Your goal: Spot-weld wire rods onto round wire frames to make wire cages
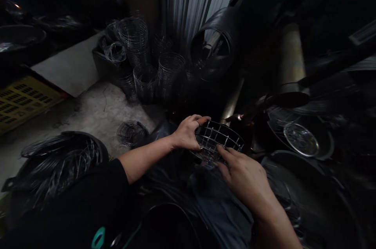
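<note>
A small round wire grille basket (pixel 219 139) sits in front of me at the middle of the view. My left hand (pixel 189 133) grips its left rim, fingers curled over the top wire. My right hand (pixel 243 174) holds the near rim from below right, fingers pressed against the wires. Just past the basket a dark metal arm ends in a small glowing tip (pixel 239 117), close to the far rim.
Stacks of finished wire baskets (pixel 147 60) stand at the back on the concrete floor. A lone wire piece (pixel 131 132) lies left of my arm. A black tub of cut wires (pixel 58 166) is at the left, a yellow crate (pixel 23 102) beyond it. Round metal dishes (pixel 301 139) sit at the right.
</note>
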A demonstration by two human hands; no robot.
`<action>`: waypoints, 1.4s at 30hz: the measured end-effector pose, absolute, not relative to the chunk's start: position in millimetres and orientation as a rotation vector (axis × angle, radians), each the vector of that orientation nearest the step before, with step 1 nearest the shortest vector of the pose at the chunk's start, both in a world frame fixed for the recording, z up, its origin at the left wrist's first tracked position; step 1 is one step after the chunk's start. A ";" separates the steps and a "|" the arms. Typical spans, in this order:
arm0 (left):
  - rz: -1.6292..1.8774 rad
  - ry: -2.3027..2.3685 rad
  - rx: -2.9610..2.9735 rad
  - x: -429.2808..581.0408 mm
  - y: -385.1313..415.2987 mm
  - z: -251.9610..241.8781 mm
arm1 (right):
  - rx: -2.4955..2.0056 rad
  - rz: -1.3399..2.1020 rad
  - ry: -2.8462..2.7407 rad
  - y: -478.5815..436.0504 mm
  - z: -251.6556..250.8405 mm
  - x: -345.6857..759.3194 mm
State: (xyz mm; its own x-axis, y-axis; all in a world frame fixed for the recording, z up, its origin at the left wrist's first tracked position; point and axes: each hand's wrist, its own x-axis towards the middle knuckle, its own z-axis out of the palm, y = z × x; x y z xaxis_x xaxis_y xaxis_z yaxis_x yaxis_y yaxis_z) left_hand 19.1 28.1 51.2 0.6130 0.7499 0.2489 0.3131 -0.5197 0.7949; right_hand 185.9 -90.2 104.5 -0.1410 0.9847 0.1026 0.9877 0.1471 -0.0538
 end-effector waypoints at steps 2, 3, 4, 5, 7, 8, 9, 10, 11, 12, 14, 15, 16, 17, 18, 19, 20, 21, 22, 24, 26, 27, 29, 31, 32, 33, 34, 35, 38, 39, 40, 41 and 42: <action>0.768 0.841 2.107 23.6 31.1 49.2 | -1.933 -0.172 -2.344 -94.7 103.6 186.7; 0.773 0.843 2.109 25.8 32.6 48.9 | -1.881 -0.184 -2.322 -96.9 104.5 188.6; 0.774 0.842 2.113 27.7 33.9 49.1 | -1.818 -0.170 -2.272 -98.8 106.4 191.4; 0.769 0.836 2.118 29.6 34.9 49.9 | -1.755 -0.132 -2.200 -100.3 109.3 195.3; 0.749 0.817 2.135 32.7 35.8 52.6 | -1.647 0.042 -2.050 -101.7 116.9 204.6; 0.738 0.809 2.148 34.0 35.7 54.1 | -1.605 0.205 -2.014 -101.4 120.8 209.3; 0.730 0.804 2.165 34.9 35.2 55.5 | -1.573 0.408 -2.000 -100.3 124.0 213.3; 0.727 0.800 2.182 35.6 34.4 56.6 | -1.551 0.619 -1.992 -98.6 126.0 216.3; 0.723 0.794 2.199 35.9 33.3 57.4 | -1.546 0.781 -1.971 -96.5 126.7 218.0; 0.719 0.786 2.212 35.9 32.0 57.8 | -1.570 0.860 -1.958 -94.3 125.8 218.2; 0.720 0.779 2.226 34.8 29.5 57.5 | -1.709 0.738 -2.001 -91.2 120.8 214.7; 0.729 0.786 2.225 34.0 28.5 57.0 | -1.791 0.575 -2.066 -90.6 117.3 211.5; 0.743 0.800 2.218 33.0 27.8 56.3 | -1.857 0.390 -2.150 -90.8 113.8 207.9; 0.763 0.817 2.204 32.1 27.4 55.7 | -1.894 0.218 -2.237 -91.7 110.3 204.4; 0.784 0.831 2.183 31.3 27.3 55.3 | -1.899 0.076 -2.305 -92.9 107.1 201.5; 0.799 0.838 2.157 30.7 27.5 55.0 | -1.877 -0.034 -2.332 -94.3 104.2 199.5; 0.810 0.839 2.128 30.5 28.0 54.9 | -1.837 -0.110 -2.328 -95.5 101.4 198.6; 0.816 0.838 2.101 30.7 28.5 55.0 | -1.787 -0.155 -2.305 -96.3 98.8 198.8; 0.818 0.834 2.078 31.3 29.2 55.2 | -1.734 -0.174 -2.274 -96.5 96.5 200.0; 0.814 0.832 2.046 33.4 31.2 55.6 | -1.651 -0.197 -2.203 -95.4 92.7 204.1; 0.817 0.832 2.023 36.5 33.9 56.1 | -1.595 -0.239 -2.163 -92.1 90.8 208.8; 0.821 0.834 2.013 38.2 35.7 56.4 | -1.573 -0.268 -2.153 -89.8 90.6 210.9; 0.833 0.839 1.999 41.8 40.3 57.2 | -1.539 -0.350 -2.147 -83.9 91.6 214.3; 0.840 0.842 1.990 45.7 45.9 58.0 | -1.515 -0.416 -2.150 -76.8 93.5 217.5; 0.841 0.844 1.985 47.8 49.0 58.2 | -1.513 -0.433 -2.152 -72.9 94.4 219.4; 0.842 0.846 1.981 49.9 52.1 58.1 | -1.515 -0.439 -2.155 -69.1 95.0 221.5; 0.843 0.850 1.976 52.0 55.1 57.8 | -1.521 -0.433 -2.157 -65.4 95.4 223.8; 0.843 0.855 1.972 54.1 58.0 57.3 | -1.528 -0.416 -2.156 -62.0 95.6 226.2; 0.851 0.860 1.950 59.4 64.2 54.7 | -1.551 -0.360 -2.143 -54.8 95.0 233.0; 0.855 0.854 1.938 60.6 65.3 53.6 | -1.558 -0.338 -2.137 -53.6 94.6 234.6; 0.856 0.845 1.924 61.5 65.9 52.4 | -1.565 -0.318 -2.128 -52.9 94.2 235.7; 0.858 0.832 1.907 62.0 66.1 51.0 | -1.569 -0.303 -2.117 -52.8 93.8 236.4; 0.862 0.818 1.889 62.3 66.0 49.7 | -1.570 -0.294 -2.106 -53.0 93.4 236.5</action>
State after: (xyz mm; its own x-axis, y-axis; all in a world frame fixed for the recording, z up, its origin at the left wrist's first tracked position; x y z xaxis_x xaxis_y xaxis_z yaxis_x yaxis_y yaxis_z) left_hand 62.3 66.0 49.7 0.5426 0.8056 0.2381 0.1962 -0.3971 0.8966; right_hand 236.5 -53.0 93.4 -0.2156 0.8359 0.5048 0.9421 0.3139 -0.1175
